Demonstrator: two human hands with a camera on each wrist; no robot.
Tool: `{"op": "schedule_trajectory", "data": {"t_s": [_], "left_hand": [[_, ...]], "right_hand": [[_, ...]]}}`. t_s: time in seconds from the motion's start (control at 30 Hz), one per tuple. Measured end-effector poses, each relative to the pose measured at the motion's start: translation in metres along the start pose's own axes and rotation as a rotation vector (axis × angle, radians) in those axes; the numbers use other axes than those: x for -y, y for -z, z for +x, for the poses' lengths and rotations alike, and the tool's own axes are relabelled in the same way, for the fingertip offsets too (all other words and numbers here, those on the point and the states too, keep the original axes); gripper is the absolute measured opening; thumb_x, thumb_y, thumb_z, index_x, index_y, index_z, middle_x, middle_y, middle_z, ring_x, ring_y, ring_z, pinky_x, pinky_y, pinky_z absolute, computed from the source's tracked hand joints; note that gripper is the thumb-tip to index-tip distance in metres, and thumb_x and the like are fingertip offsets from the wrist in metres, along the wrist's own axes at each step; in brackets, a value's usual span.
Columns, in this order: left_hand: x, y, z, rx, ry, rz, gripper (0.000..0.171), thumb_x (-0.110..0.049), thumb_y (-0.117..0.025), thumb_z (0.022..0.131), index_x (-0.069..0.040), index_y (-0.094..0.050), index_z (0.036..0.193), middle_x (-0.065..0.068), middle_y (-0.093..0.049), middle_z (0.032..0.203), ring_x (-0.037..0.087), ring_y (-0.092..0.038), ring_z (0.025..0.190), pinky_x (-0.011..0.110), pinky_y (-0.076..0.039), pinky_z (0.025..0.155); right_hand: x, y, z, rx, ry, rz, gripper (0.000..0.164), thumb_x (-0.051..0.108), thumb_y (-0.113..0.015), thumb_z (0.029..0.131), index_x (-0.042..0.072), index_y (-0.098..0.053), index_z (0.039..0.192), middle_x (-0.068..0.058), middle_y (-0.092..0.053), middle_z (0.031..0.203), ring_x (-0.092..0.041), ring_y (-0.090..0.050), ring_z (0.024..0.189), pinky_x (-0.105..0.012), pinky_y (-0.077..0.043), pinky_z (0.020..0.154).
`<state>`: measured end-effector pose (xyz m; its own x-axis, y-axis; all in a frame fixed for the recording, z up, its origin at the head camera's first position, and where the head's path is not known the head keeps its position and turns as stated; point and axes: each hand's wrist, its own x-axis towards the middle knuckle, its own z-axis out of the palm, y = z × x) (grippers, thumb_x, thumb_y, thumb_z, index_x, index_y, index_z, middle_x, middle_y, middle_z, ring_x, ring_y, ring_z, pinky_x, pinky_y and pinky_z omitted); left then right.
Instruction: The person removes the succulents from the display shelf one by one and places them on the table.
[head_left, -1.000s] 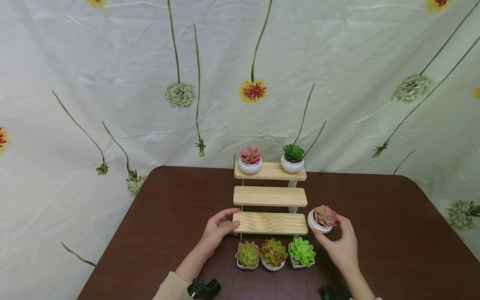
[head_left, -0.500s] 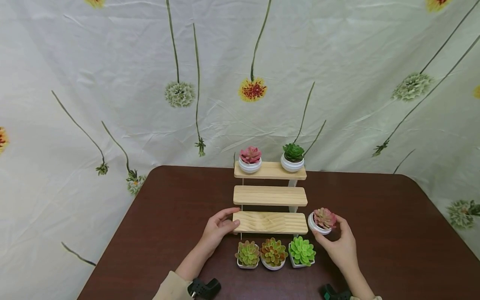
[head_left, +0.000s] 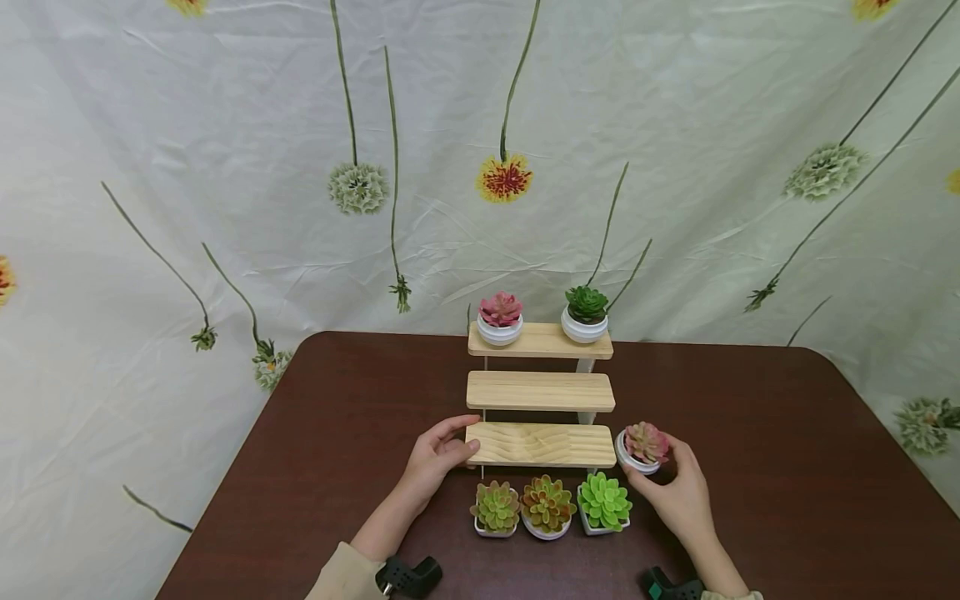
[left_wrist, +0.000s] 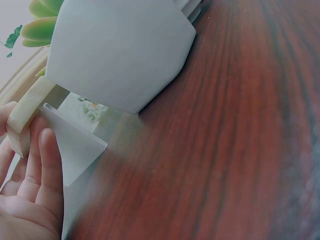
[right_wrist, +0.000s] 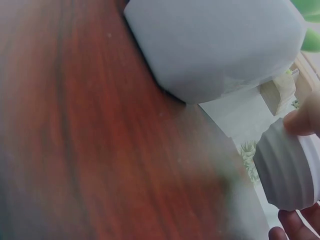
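My left hand [head_left: 435, 454] grips the left end of the lowest plank of a three-step wooden display stand [head_left: 540, 446]. In the left wrist view, the thumb lies over the plank end [left_wrist: 31, 112] and the fingers are under it. My right hand [head_left: 682, 487] holds a pink-green succulent [head_left: 647, 442] in a round white ribbed pot, just right of that plank. The right wrist view shows the ribbed pot [right_wrist: 287, 167] between thumb and fingers; its plant is out of that view. On the top plank stand a pink succulent [head_left: 501, 310] and a dark green succulent [head_left: 587, 306].
Three potted succulents line up before the stand: a yellow-green one [head_left: 496, 508], a reddish-green one [head_left: 547, 505] and a bright green one [head_left: 603, 502]. A dark brown table [head_left: 360, 400] carries everything. Behind it hangs a flower-printed white cloth [head_left: 435, 125].
My right hand has moved slightly left and toward me with the pink-green succulent, whose pot has become more upright. My left hand keeps its hold on the stand.
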<state>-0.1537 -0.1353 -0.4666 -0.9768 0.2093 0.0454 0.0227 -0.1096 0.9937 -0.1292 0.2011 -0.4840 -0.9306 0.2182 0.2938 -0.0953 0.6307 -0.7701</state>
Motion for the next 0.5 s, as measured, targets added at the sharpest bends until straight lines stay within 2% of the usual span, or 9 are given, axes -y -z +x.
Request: {"op": "schedule_trajectory", "data": {"t_s": [0.2,0.5], "left_hand": [[-0.0044,-0.0010,-0.0015,0.003,0.007,0.001,0.041,0.001,-0.062,0.089,0.011,-0.050,0.127,0.004,-0.060,0.095,0.008,-0.056,0.067,0.021,-0.049,0.066],[-0.0049,-0.0009,-0.0019,0.012,0.003,0.006,0.041,0.001,-0.061,0.089,0.010,-0.050,0.127,0.005,-0.060,0.094,0.008,-0.057,0.067,0.022,-0.049,0.066]], "right_hand": [[-0.0027,-0.0020,0.0004,0.017,-0.005,-0.034,0.063,0.016,-0.082,0.068,-0.005,-0.054,0.120,-0.018,-0.056,0.111,-0.024,-0.052,0.096,-0.027,-0.043,0.077],[-0.0038,-0.0027,0.0000,0.048,-0.013,-0.046,0.063,0.017,-0.082,0.071,-0.007,-0.053,0.121,-0.020,-0.056,0.111,-0.027,-0.055,0.094,-0.039,-0.047,0.078]]}}
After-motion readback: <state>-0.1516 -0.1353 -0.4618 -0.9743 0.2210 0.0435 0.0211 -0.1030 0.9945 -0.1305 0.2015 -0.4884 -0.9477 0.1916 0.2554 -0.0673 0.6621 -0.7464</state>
